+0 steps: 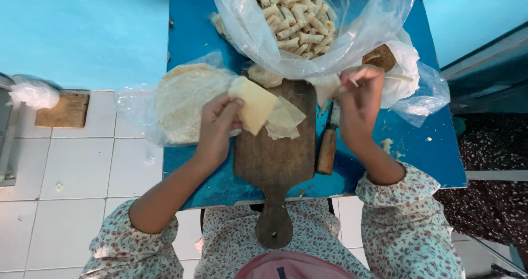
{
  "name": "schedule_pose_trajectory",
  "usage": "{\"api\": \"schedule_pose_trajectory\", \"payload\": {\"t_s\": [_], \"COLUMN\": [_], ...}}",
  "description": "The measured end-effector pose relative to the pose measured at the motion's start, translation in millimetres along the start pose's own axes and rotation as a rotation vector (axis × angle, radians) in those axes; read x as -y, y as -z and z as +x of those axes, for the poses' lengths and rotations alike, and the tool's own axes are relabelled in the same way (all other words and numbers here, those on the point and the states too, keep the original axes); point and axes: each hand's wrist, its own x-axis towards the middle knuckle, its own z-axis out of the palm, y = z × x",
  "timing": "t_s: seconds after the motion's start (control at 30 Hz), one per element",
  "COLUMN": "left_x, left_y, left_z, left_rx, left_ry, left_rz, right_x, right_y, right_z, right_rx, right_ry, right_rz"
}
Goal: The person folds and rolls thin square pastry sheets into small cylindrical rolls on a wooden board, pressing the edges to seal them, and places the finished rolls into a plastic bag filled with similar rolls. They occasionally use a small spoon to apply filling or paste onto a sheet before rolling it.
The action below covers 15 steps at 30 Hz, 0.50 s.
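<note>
My left hand [218,126] holds a pale, half-folded pastry wrapper [254,104] above a dark wooden cutting board [275,152]. More thin wrapper sheets [283,120] hang under it over the board. My right hand [360,100] is raised at the right of the board, its fingers pinched around a thin white stick [356,81]. A stack of round wrappers [184,100] lies in clear plastic to the left of the board. At the top, a clear bag [308,20] holds several rolled pastries.
A knife with a wooden handle [328,150] lies on the small blue table [423,152] between board and right arm. White plastic bags [412,86] bunch at the right. White floor tiles [71,163] and a wooden block [63,111] lie to the left.
</note>
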Motion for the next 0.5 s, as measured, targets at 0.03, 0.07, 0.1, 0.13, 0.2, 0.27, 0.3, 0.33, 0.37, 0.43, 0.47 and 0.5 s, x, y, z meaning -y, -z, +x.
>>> {"api": "schedule_pose_trajectory", "payload": {"t_s": [0.03,0.07,0.1,0.13,0.2,0.27,0.3,0.33,0.37,0.43,0.47,0.5], "left_x": [-3,-6,-8,-8,-7,-3,-1,3,6,11,13,14], "left_y": [1,2,4,3,4,4,3,0,-4,-12,-16,-20], "left_z": [0,0,-1,0,1,3,4,4,3,-1,-7,-12], "left_rx": [-0.01,-0.022,-0.035,-0.042,-0.058,0.02,0.061,0.091,0.12,0.203,0.256,0.309], "left_ry": [-0.003,-0.008,-0.014,-0.03,-0.064,-0.076,-0.083,-0.085,-0.087,-0.119,-0.147,-0.176], "left_rz": [-0.031,-0.061,-0.091,-0.067,-0.015,-0.066,-0.092,-0.056,-0.021,0.057,0.101,0.145], "right_x": [-1,-1,2,5,12,23,28,32,35,40,40,40], "right_y": [-2,-6,-8,-11,-25,-31,-34,-36,-37,-40,-42,-43], "right_z": [-3,-5,-8,-9,-15,-14,-13,-12,-10,-10,-13,-15], "right_rx": [0.089,0.179,0.365,0.552,0.877,0.915,0.933,0.817,0.702,0.529,0.469,0.409], "right_ry": [0.134,0.268,0.384,0.504,0.587,0.495,0.448,0.44,0.43,0.414,0.408,0.403], "right_rz": [-0.16,-0.32,-0.498,-0.674,-0.657,-0.621,-0.604,-0.515,-0.427,-0.36,-0.379,-0.398]}}
